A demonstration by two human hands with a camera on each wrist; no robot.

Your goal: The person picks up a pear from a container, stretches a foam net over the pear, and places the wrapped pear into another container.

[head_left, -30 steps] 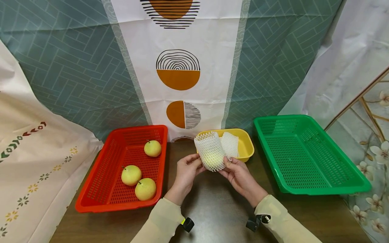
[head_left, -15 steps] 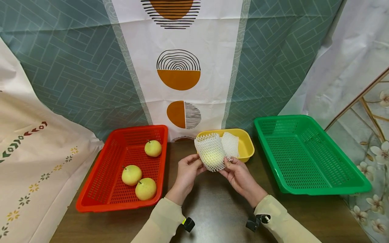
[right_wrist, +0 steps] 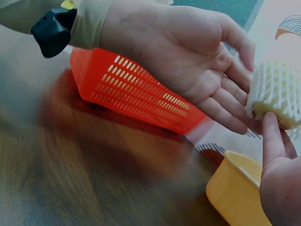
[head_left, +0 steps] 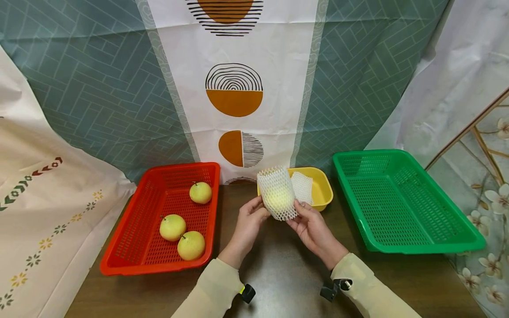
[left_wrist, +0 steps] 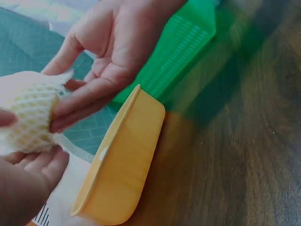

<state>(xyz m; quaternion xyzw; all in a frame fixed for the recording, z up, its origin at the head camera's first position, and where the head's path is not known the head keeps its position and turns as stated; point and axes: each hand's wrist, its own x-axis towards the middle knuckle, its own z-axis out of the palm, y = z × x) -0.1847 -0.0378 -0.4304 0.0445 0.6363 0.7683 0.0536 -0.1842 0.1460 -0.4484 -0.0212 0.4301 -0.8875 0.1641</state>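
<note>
Above the table's middle, both hands hold a yellow pear (head_left: 278, 197) sleeved in a white foam net (head_left: 273, 179). The net's upper end stands up empty beyond the fruit. My left hand (head_left: 248, 223) grips the sleeve's lower left side, thumb and fingertips at the mesh. At the lower right, my right hand (head_left: 312, 229) pinches the mesh with its thumb on the near side. In the right wrist view the pear's bare underside (right_wrist: 278, 117) shows at the net's lower opening, with a right fingertip against it. Behind stands a yellow basin (head_left: 321, 190) with another foam net (head_left: 303, 187).
On the left, a red basket (head_left: 159, 268) contains three yellow pears (head_left: 191, 245), stems up. A green basket (head_left: 397, 216) stands on the right. The brown wooden table (head_left: 278, 282) lies beneath, with a patterned cloth (head_left: 234, 48) hanging behind.
The netted pear has risen slightly and turned more upright. My left thumb has drawn back toward the net's left edge; my right hand has shifted a little upward with it.
</note>
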